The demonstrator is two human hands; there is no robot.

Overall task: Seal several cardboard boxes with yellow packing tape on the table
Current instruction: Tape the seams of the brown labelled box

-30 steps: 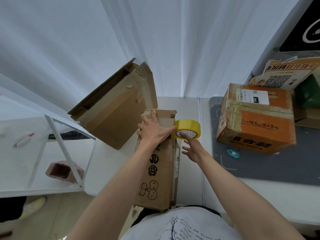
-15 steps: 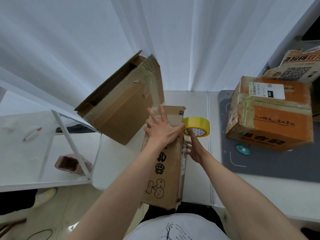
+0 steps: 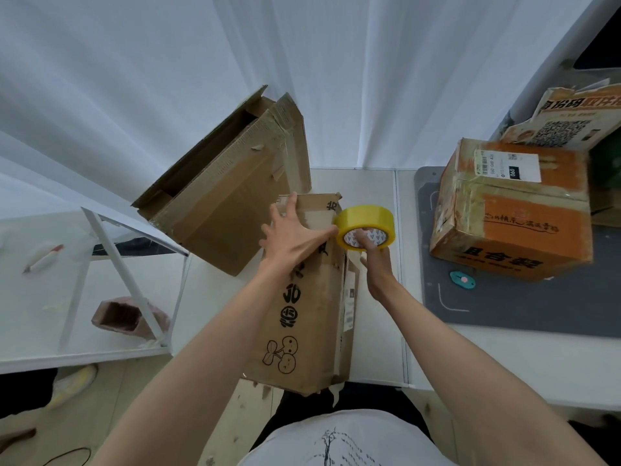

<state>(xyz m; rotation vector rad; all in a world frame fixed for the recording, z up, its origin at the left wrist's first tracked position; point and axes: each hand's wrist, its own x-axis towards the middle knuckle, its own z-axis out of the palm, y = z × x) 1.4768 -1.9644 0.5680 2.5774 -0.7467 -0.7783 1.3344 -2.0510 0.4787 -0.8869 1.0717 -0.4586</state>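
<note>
Right hand (image 3: 376,264) hooks fingers through the yellow tape roll (image 3: 364,227), at three o'clock of the flat left hand (image 3: 292,233) pressing the long box (image 3: 309,297). Taping is starting; next, pull tape along the seam.

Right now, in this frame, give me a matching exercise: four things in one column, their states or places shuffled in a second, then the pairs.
Things
1. yellow tape roll
2. long box with cartoon print
3. orange box
4. large brown box

States or places
A. on the grey mat, shipping label on top
B. flaps open, tilted, behind the left hand
C. right hand fingers through its core
D. pressed under the spread left hand

Pairs: 1-C, 2-D, 3-A, 4-B
</note>
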